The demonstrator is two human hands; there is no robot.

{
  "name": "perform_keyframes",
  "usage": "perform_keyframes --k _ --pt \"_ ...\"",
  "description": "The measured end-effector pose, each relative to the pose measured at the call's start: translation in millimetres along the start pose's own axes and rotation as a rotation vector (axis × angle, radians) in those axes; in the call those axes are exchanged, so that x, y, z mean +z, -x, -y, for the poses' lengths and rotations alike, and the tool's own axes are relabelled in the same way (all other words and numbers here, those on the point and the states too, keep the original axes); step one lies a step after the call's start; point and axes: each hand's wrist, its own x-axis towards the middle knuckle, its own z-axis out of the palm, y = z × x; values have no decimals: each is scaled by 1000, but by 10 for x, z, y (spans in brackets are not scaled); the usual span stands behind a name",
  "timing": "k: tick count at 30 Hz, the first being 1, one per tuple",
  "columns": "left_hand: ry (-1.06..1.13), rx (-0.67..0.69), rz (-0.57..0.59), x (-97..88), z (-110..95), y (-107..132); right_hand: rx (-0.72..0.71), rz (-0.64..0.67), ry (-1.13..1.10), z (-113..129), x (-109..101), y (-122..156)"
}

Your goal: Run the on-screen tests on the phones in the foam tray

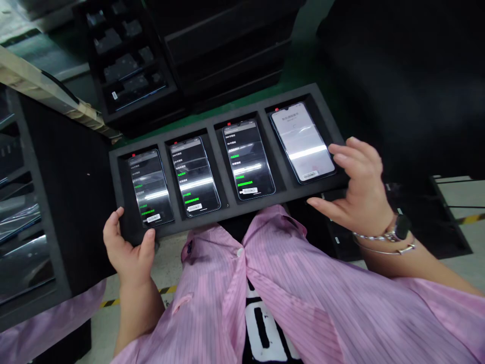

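Observation:
I hold a black foam tray (223,215) level in front of my body. Its slots hold several smartphones lying face up. The three on the left (150,187), (194,176), (246,160) show dark screens with green and white text. The rightmost phone (303,142) shows a white screen. My left hand (127,247) grips the tray's near left corner, thumb on the top rim. My right hand (358,184) holds the tray's right end, fingers curled over the edge beside the white-screened phone and thumb along the near rim.
More black foam trays (129,65) with dark parts stand stacked beyond on a green surface. A dark rack (26,202) with shelves stands at the left. A dark tray or bin (435,217) sits low on the right. Yellow-black tape marks the floor (166,290).

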Motion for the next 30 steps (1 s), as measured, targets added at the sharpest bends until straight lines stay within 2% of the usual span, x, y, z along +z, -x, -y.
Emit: perform_keyframes --k 3,6,14,17,20,22,27,30 --pt "36 62 -113 61 -12 -30 -78 -35 112 -19 151 52" --pt "47 81 -134 118 -31 -64 -143 -91 203 -56 243 40" --pt "16 28 -268 256 -65 -63 -172 -207 212 -127 332 -15" --pt "-6 6 -265 260 -75 -57 -161 -165 240 -122 308 6" --pt "-35 17 -222 195 -114 -55 -156 -56 254 -92 218 5" --pt "-104 29 -167 107 -202 -57 -115 -24 182 -40 140 -26" --pt "-158 218 -88 -81 -693 -175 -22 77 2 217 44 -263" --pt "-168 271 103 -19 -969 -396 6 223 -3 375 110 -505"
